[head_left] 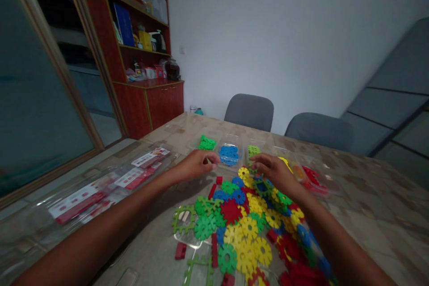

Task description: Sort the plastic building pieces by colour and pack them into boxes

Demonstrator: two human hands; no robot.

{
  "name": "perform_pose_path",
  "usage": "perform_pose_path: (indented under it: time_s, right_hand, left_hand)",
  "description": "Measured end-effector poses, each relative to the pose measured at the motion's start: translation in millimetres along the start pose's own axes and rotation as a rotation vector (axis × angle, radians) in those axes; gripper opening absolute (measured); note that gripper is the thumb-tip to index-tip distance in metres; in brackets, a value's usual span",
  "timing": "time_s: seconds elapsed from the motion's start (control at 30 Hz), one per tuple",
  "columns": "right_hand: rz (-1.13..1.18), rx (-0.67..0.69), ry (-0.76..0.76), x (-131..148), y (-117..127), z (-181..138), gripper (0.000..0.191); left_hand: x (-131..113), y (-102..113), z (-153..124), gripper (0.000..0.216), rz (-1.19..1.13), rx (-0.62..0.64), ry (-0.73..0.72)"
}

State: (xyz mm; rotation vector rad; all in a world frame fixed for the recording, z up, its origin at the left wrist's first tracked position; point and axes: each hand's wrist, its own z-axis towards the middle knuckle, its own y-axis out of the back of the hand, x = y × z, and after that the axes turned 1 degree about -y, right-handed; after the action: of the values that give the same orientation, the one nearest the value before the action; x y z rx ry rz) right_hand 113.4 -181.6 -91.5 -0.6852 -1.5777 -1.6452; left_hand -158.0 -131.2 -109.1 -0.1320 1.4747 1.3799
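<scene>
My left hand [200,163] hovers just short of the clear box of blue pieces [229,153], fingers loosely curved and a gap showing between thumb and index finger. Nothing is visible in it. My right hand [273,169] hangs over the far end of the heap, near the box of light green pieces [254,150]. Its fingers are bent and apart, and I see nothing between them. Below the hands lies a mixed heap of toothed plastic building discs, among them a yellow disc [262,251], a green disc [227,258] and a red disc [231,211].
Clear boxes line the far side, holding green pieces [207,142] and red pieces [313,178]. Clear packages with printed cards [78,199] lie at the left. Light green frames [184,220] lie before me. Two grey chairs [250,111] stand beyond the table [372,196].
</scene>
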Motion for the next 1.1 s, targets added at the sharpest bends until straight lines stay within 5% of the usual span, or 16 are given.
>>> perform_pose_path:
  time_s: [0.2, 0.43, 0.53, 0.67, 0.93, 1.1]
  right_hand:
    - [-0.232, 0.146, 0.019, -17.3, 42.4, -98.3, 0.029]
    - [-0.448, 0.177, -0.058, -56.8, 52.2, -184.4, 0.039]
    - [-0.482, 0.156, -0.046, -59.1, 41.7, -191.2, 0.042]
    - [-0.460, 0.178, -0.007, -51.3, 30.4, -178.1, 0.014]
    - [-0.342, 0.172, 0.036, -27.8, 23.3, -166.7, 0.025]
    - [-0.444, 0.114, -0.008, -41.2, 43.8, -184.0, 0.023]
  left_hand:
    - [-45.3, -16.3, -21.8, 0.016, -0.002, 0.369, -0.203]
    - [-63.7, -52.7, -36.0, 0.045, 0.469, 0.403, -0.181]
    - [-65.9, -58.3, -36.1, 0.047, 0.522, 0.417, -0.137]
    - [-68.8, -55.9, -36.3, 0.047, 0.462, 0.445, -0.093]
    - [-84.6, -47.3, -49.3, 0.062, 0.093, 0.556, -0.227]
    - [-98.5, -54.5, -55.9, 0.062, 0.000, 0.606, -0.243]
